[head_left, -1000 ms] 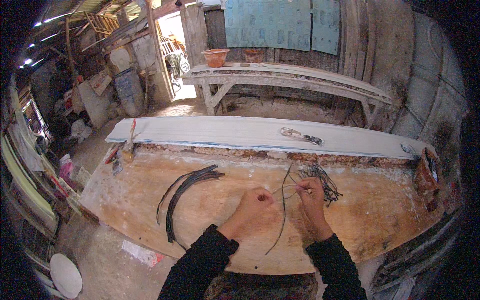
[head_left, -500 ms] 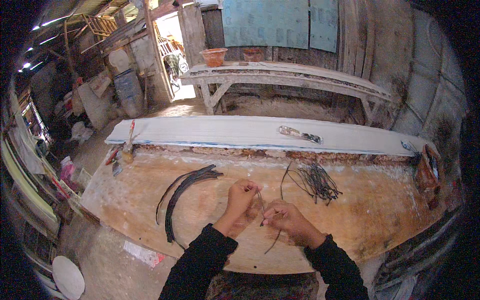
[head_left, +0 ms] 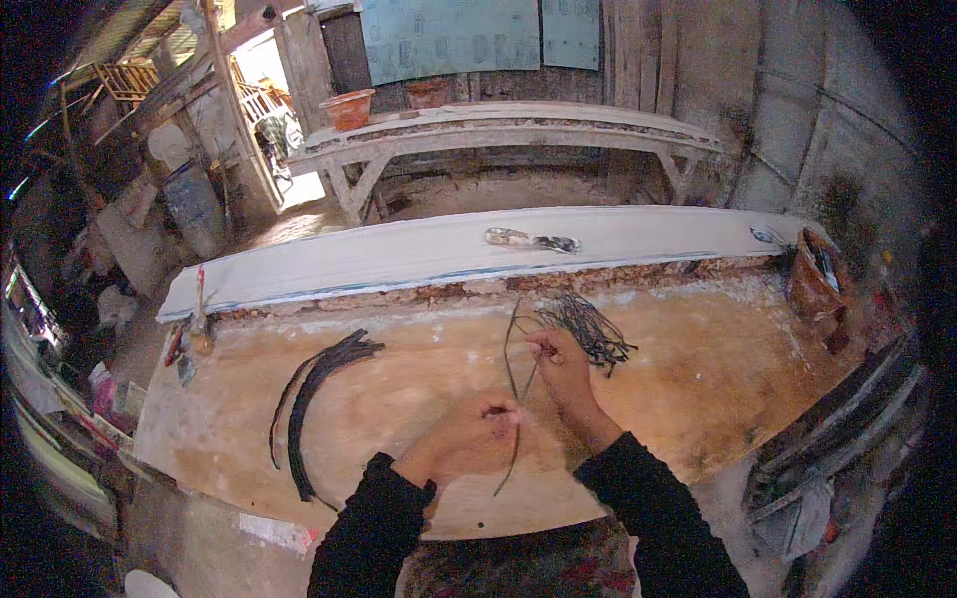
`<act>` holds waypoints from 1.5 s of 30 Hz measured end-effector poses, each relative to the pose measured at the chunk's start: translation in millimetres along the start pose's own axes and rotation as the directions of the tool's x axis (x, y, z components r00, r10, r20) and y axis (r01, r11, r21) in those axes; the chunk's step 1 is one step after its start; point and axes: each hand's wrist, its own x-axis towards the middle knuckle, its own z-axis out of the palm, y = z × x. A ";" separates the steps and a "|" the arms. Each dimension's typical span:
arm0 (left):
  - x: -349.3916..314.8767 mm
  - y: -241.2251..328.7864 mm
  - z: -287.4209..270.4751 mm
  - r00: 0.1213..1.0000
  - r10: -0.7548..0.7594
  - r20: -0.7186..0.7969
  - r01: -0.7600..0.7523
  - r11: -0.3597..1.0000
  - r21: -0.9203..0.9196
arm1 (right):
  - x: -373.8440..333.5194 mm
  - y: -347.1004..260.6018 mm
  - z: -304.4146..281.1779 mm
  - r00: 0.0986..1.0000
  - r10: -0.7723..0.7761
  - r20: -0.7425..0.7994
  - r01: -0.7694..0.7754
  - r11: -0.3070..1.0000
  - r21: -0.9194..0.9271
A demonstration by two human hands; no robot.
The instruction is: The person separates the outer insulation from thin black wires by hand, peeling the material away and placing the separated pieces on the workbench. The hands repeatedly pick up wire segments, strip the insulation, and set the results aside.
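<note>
My left hand (head_left: pixel 474 435) is closed in a pinch, low over the wooden tabletop (head_left: pixel 419 374). Farther off and to its right, my right hand (head_left: pixel 566 377) pinches as well. A thin dark strip (head_left: pixel 529 383) runs between the fingertips of both hands. Beneath them a longer thin dark strip (head_left: pixel 509 464) lies on the wood, partly covered by my left hand. A curved bundle of black strips (head_left: pixel 297 429) rests to the left. Just beyond my right hand is a loose pile of thin black strips (head_left: pixel 596 334).
Along the far edge runs a white board (head_left: pixel 399 256) with a stained, handled tool (head_left: pixel 533 240) on it. A red-handled brush (head_left: pixel 200 309) stands at the left end, a brown pot (head_left: pixel 812 284) at the right. Behind, a long bench (head_left: pixel 439 144) carries an orange pot (head_left: pixel 347 110).
The hands have traded depth: my left hand has come nearer, while my right hand has moved farther away, toward the pile. The strip stays between them. The whole view has shifted.
</note>
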 end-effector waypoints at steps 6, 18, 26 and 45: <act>-5.7 22.3 -7.3 0.887 0.046 -0.459 -0.006 0.996 0.088 | 3.4 3.4 -2.5 0.991 -0.052 -0.121 0.038 0.992 -0.122; 5.7 -16.9 -45.9 0.561 -0.017 -0.828 -0.153 0.980 -0.123 | -42.0 -60.7 4.7 0.675 -0.031 0.737 -0.369 0.851 0.374; 4.3 -21.1 -39.3 0.598 0.017 -0.801 -0.036 0.999 -0.006 | -37.7 -60.3 1.9 0.687 -0.094 0.720 -0.262 0.893 0.367; -9.7 14.6 38.8 0.996 -0.015 -0.085 0.002 0.990 -0.143 | 1.1 5.8 0.6 0.995 0.099 0.035 -0.101 0.991 0.091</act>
